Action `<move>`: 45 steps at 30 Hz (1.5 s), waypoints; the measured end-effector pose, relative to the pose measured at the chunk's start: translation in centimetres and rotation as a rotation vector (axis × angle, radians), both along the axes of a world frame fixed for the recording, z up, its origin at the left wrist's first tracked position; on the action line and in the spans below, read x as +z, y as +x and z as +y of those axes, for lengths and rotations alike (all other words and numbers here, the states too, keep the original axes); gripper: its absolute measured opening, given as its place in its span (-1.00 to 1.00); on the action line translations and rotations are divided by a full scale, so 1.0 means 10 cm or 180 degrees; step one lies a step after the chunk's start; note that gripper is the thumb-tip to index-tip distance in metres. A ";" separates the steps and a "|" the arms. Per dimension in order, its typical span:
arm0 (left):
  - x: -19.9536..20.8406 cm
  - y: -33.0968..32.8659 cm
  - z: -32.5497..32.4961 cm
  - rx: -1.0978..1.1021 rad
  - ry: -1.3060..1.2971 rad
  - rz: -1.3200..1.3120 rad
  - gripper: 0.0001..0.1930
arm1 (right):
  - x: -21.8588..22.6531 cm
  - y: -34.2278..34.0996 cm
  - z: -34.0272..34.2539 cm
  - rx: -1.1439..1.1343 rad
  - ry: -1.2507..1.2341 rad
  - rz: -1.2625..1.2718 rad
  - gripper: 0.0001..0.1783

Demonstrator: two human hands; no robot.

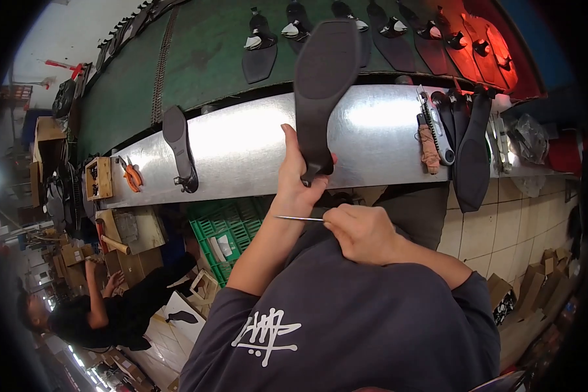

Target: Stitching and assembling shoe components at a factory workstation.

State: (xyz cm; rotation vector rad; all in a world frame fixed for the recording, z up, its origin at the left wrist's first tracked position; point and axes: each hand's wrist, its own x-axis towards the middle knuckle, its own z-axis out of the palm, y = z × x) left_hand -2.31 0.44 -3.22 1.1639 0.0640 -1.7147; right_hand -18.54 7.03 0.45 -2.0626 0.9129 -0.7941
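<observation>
The shoe (321, 85), a black heeled one shown sole-up, looks light and stiff with a smooth, matte sole, and its narrow waist by the heel seems the surest hold; it is held in the air over the near edge of the steel desk (242, 140). The left hand (298, 179) has its fingers clamped on that waist. The right hand (362, 232) has its fingers closed on a thin metal tool (298, 218) just below.

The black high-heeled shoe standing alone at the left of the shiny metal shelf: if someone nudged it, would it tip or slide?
The black high-heeled shoe would probably tip easily: it appears to rest on a narrow heel and toe. The shiny metal shelf looks smooth, so the shoe might also slide. It seems light, judging by the similar black shoe held up in the left hand alone.
</observation>
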 end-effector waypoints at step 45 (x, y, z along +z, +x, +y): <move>0.35 1.77 0.52 0.1048 -0.0730 -0.4603 -0.48 | -0.09 -0.16 -0.68 -0.1247 -0.0033 -0.0268 -0.60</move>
